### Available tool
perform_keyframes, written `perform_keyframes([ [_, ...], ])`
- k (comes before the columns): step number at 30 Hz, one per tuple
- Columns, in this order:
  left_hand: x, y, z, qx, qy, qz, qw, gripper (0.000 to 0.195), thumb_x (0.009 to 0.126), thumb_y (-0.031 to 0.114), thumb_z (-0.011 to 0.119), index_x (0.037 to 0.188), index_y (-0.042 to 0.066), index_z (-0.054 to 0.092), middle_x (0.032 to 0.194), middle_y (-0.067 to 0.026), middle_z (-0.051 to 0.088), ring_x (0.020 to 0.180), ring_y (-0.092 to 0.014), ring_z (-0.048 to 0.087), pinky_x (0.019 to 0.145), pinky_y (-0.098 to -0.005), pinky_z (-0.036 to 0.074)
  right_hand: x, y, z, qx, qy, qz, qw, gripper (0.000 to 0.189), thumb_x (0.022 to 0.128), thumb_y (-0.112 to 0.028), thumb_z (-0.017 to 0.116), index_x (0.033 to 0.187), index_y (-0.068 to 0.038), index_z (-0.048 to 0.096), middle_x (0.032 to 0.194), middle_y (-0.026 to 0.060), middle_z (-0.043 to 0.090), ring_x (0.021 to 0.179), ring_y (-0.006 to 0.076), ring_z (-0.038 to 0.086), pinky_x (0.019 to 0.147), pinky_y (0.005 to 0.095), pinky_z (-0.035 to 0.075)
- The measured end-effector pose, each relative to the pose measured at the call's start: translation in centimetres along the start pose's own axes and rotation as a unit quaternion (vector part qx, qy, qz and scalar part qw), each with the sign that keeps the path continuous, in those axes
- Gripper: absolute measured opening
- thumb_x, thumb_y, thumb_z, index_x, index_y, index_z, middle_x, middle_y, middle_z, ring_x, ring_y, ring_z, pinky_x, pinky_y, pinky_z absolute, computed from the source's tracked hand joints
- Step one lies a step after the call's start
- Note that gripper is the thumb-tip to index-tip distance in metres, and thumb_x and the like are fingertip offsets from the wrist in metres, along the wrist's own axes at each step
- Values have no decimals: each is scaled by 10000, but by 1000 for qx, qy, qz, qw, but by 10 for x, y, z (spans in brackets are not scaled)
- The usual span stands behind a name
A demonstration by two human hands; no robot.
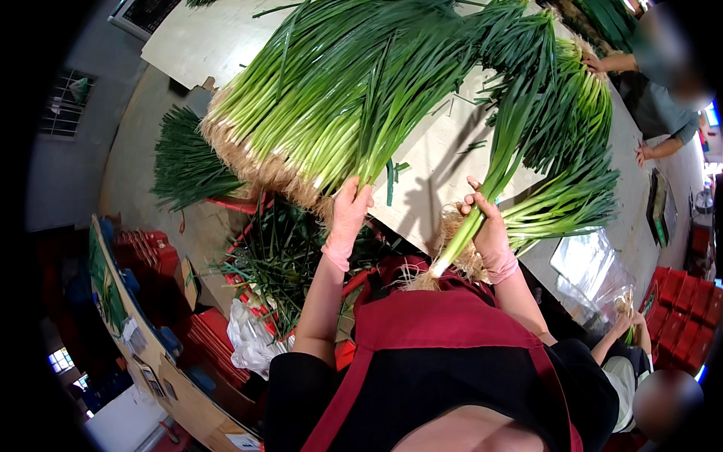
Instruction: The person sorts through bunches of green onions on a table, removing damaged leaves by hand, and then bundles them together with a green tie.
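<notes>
A large row of green leafy stalks with pale stems and brown roots (316, 107), perhaps garlic greens or leeks, lies across the table. At its near right end my left hand (351, 212), in a thin pinkish glove, has its fingers closed on a stem. My right hand (488, 231), gloved too, holds a bundle of thick stalks (464, 240) slantwise, roots towards the red apron (440, 319) and leaves pointing away. Beside that hand, a smaller bunch (559, 209) lies at the table's right edge, its roots partly hidden behind my right hand.
Cut leaf pieces lie on the pale tabletop (418, 192). Below its near edge are a heap of leaf trimmings (277, 265) and a white plastic bag (248, 339). Clear plastic bags (593, 271) lie right. One co-worker's hand (596, 63) touches stalks; another person's hands (630, 325) are lower right.
</notes>
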State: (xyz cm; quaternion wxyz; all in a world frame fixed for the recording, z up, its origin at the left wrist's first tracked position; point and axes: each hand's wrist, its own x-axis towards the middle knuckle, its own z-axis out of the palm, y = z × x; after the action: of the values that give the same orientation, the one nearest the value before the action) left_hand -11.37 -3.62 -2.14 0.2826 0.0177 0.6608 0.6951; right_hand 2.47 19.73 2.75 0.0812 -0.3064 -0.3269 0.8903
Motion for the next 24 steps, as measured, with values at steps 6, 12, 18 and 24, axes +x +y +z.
perform_keyframes([
  [6, -22, -11, 33, -83, -24, -59, 995, 325, 904, 164, 532, 1189, 10, 498, 698, -5, 539, 596, -70, 470, 530, -195, 385, 8, 17, 4, 48, -17, 80, 996, 437, 885, -111, 524, 1299, -42, 403, 868, 47, 553, 803, 172, 532, 800, 276, 462],
  [12, -24, -25, 45, -129, -62, -124, 982, 456, 912, 124, 480, 1350, 36, 386, 762, -27, 589, 587, -81, 496, 526, -183, 397, 21, 38, -14, 42, 14, 117, 992, 383, 873, -49, 519, 1250, -14, 454, 1036, 103, 589, 918, 214, 585, 884, 327, 476],
  [18, -35, -24, 68, 88, -91, -66, 990, 482, 879, 122, 489, 1353, 104, 409, 822, -53, 624, 678, -85, 559, 610, -233, 458, 28, 54, -3, -9, 10, 156, 988, 302, 860, -63, 571, 1151, -5, 519, 1058, 93, 612, 920, 166, 582, 872, 299, 472],
  [24, -43, -23, 74, 165, -69, 18, 984, 450, 861, 48, 535, 1302, 49, 447, 1009, -50, 612, 735, -66, 517, 672, -212, 438, 34, 66, 1, -16, -18, 154, 988, 201, 847, -110, 618, 1028, -35, 574, 897, 16, 610, 811, 124, 572, 761, 261, 465],
])
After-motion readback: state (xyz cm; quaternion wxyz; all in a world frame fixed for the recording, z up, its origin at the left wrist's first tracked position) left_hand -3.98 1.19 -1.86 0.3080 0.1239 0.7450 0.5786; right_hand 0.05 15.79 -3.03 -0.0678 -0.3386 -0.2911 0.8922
